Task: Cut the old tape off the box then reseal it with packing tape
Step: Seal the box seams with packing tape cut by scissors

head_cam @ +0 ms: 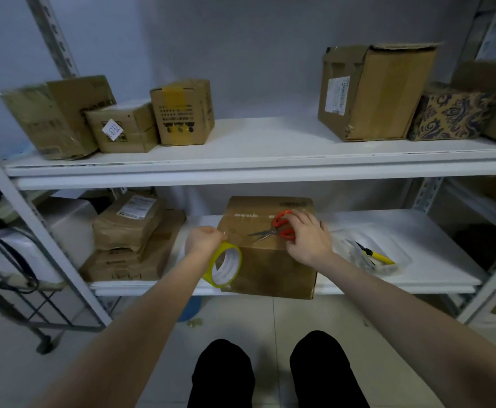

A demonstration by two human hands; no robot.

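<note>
Cardboard box (270, 272) sits mid lower shelf (435, 228), at its front edge. Left hand (204, 240), fingers curled, grips yellow tape roll (225, 248) against the box's left front corner. Right hand (307, 240) curls round orange-handled scissors (265, 232) lying on the box top.

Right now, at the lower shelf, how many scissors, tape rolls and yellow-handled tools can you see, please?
Scissors: 1
Tape roll: 1
Yellow-handled tool: 1
Total: 3
</note>
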